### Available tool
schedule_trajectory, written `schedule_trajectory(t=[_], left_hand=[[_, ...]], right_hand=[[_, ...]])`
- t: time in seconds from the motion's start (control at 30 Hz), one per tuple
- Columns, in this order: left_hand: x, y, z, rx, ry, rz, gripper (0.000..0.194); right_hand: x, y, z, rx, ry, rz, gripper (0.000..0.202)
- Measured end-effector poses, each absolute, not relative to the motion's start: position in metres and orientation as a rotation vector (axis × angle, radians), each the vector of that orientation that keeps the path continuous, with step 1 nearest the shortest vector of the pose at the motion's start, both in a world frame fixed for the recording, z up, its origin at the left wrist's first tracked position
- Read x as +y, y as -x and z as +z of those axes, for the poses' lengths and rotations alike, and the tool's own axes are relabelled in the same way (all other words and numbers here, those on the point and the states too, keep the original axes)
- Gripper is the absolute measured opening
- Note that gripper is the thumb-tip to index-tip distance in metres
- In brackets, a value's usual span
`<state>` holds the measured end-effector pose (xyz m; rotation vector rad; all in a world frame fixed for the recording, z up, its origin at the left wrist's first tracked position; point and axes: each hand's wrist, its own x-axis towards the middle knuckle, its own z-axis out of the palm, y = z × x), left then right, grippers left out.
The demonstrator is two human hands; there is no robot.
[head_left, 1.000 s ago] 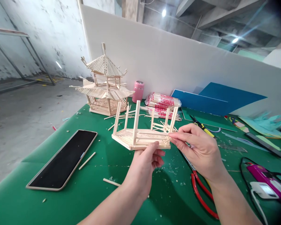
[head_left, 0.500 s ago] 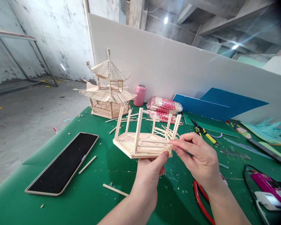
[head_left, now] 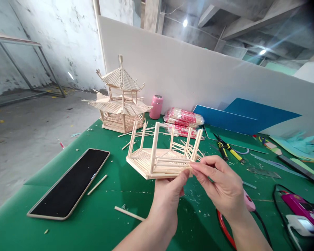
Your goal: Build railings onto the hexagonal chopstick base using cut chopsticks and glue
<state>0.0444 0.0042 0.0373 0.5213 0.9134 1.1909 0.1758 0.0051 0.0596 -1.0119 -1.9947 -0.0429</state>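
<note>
My left hand (head_left: 166, 200) is closed around the near edge of a pavilion base made of wooden sticks (head_left: 140, 164), thumb on top and fingers underneath. The base is held above the table, with a flat slatted floor and paired-stick posts standing up around its rim. Between two near posts runs a short wooden stick (head_left: 172, 160) like a rail, level above the floor edge. At its right end, by the right post, my right hand (head_left: 222, 184) pinches with thumb and forefinger. Those fingertips hide the stick's end.
A finished stick pagoda (head_left: 122, 108) stands behind, beside a pink can (head_left: 156, 106) and wrapped stick bundles (head_left: 184, 116). A phone (head_left: 70, 183) lies left. Yellow-black pliers (head_left: 229, 150), red-handled pliers (head_left: 225, 228) and a purple device (head_left: 299, 209) lie right on the green table (head_left: 94, 230).
The stick rail and my right fingertips have shifted down slightly at the right post. My right hand moved a little left, uncovering more of a pink tool behind it.
</note>
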Motion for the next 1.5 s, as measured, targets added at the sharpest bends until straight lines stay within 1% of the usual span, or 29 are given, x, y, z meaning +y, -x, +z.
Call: schedule_trajectory(t=[0.13, 0.27, 0.33, 0.47, 0.57, 0.77, 0.97, 1.13, 1.33, 1.5], left_hand=[[0.005, -0.045, 0.038, 0.905, -0.514, 1.193, 0.019], [0.006, -0.044, 0.037, 0.898, -0.525, 1.200, 0.023], [0.007, -0.044, 0.037, 0.902, -0.526, 1.201, 0.022], [0.008, -0.044, 0.038, 0.926, -0.514, 1.195, 0.021], [0.008, -0.044, 0.037, 0.922, -0.506, 1.195, 0.021], [0.007, -0.044, 0.035, 0.865, -0.500, 1.186, 0.019], [0.003, -0.045, 0.030, 0.853, -0.468, 1.145, 0.015], [0.000, -0.047, 0.027, 0.824, -0.430, 1.121, 0.013], [0.002, -0.047, 0.030, 0.811, -0.377, 1.083, 0.012], [0.006, -0.043, 0.039, 0.873, -0.395, 0.952, 0.016]], right_hand=[[0.006, -0.174, 0.061, -1.987, 1.008, -0.029, 0.037], [0.003, -0.172, 0.060, -1.940, 1.074, -0.009, 0.038], [0.001, -0.171, 0.056, -1.857, 1.129, 0.001, 0.033], [-0.004, -0.168, 0.043, -1.702, 1.226, 0.049, 0.017], [-0.007, -0.165, 0.035, -1.680, 1.284, 0.079, 0.012], [-0.012, -0.162, 0.028, -1.643, 1.354, 0.176, 0.012], [-0.015, -0.161, 0.020, -1.577, 1.425, 0.245, 0.006], [-0.020, -0.158, 0.014, -1.532, 1.455, 0.283, 0.005], [-0.021, -0.157, 0.018, -1.518, 1.456, 0.319, 0.006], [-0.025, -0.169, 0.025, -1.402, 1.342, 0.560, 0.008]])
